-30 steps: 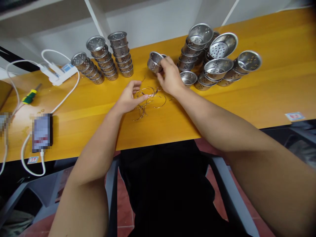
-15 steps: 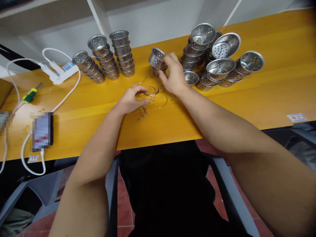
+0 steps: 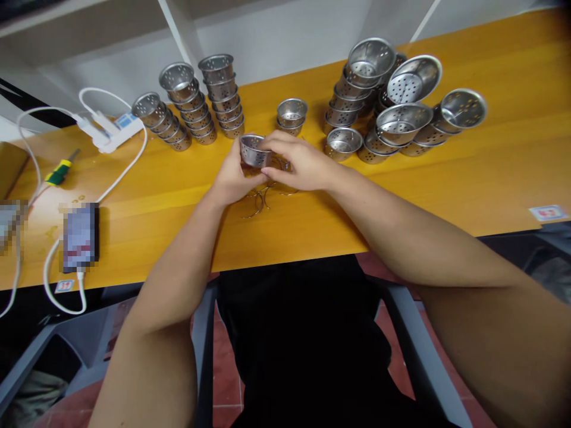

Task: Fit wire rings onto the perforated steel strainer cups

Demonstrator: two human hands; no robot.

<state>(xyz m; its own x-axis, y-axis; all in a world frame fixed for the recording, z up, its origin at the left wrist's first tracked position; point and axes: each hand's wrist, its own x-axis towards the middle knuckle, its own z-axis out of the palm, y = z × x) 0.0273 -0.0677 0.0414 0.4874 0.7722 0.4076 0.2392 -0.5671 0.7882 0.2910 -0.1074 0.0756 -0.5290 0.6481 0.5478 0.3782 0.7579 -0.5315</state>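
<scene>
A small perforated metal strainer cup (image 3: pixel 255 152) is held upright over the table between both hands. My left hand (image 3: pixel 232 178) is closed round its left side, with the thumb across the front. My right hand (image 3: pixel 298 159) grips its right side, fingers at the rim and thumb low in front. Under and beside the hands lie several thin curved wires (image 3: pixel 259 203), partly covered by my fingers. Just behind the right hand stands a short stack of strainer cups (image 3: pixel 292 113), and a single strainer cup (image 3: pixel 342 144) sits to its right.
Stacks of strainer cups (image 3: pixel 225 98) line the back left. More cups, some tilted, crowd the right around a large leaning cup (image 3: pixel 404 122). On the left are a power strip (image 3: pixel 116 134) with white cables, a green-yellow screwdriver (image 3: pixel 60 172) and a phone (image 3: pixel 80 236).
My right hand has lifted the cup off the short stack and brought it left and nearer. My left hand, earlier over the wires, has closed on it too.
</scene>
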